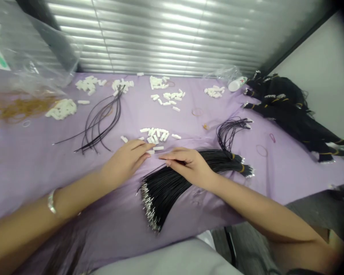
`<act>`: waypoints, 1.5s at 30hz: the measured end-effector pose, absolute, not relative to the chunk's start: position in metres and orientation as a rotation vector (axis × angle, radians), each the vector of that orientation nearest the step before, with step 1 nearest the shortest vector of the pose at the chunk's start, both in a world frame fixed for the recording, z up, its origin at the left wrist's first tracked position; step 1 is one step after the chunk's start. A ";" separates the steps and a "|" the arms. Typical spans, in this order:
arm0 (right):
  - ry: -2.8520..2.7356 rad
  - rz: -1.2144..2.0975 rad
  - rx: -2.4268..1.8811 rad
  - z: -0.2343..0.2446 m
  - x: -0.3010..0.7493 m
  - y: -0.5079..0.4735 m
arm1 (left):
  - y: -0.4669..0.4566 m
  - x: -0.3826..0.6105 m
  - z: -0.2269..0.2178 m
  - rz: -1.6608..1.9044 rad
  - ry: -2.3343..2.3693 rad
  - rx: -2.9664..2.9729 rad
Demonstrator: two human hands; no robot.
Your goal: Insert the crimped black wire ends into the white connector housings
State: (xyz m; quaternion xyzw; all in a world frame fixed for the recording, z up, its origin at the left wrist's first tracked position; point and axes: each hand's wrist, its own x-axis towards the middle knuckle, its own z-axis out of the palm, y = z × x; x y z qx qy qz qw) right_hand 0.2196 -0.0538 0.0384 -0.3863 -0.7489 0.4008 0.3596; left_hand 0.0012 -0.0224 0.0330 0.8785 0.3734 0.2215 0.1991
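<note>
My left hand (126, 160) lies on the purple cloth (31, 160), fingers together and reaching to a white plastic connector (151, 151) at the edge of a small heap of connectors (156, 134). My right hand (187, 163) rests on a thick bundle of black wires (166, 187) with metal-tipped ends fanned toward me. Its fingers are pinched together at the bundle's upper edge; what they hold is too small to make out. The two hands' fingertips nearly meet.
Loose black wires (103, 118) lie left of centre. More connector heaps (61, 109) dot the cloth's back. Rubber bands (8, 109) and a clear bag (25, 57) sit far left. Finished black bundles (289, 110) pile at right, by the table's edge.
</note>
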 end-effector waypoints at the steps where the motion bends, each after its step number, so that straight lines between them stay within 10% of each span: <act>1: -1.873 1.054 -1.003 0.038 0.219 -0.054 | -0.026 0.002 0.036 0.628 1.046 2.365; 13: -1.890 0.851 -1.110 0.042 0.219 -0.058 | -0.050 0.011 0.026 0.583 0.941 1.064; 45: -2.029 0.962 -1.222 0.048 0.220 -0.060 | -0.049 0.013 0.033 0.609 1.008 0.948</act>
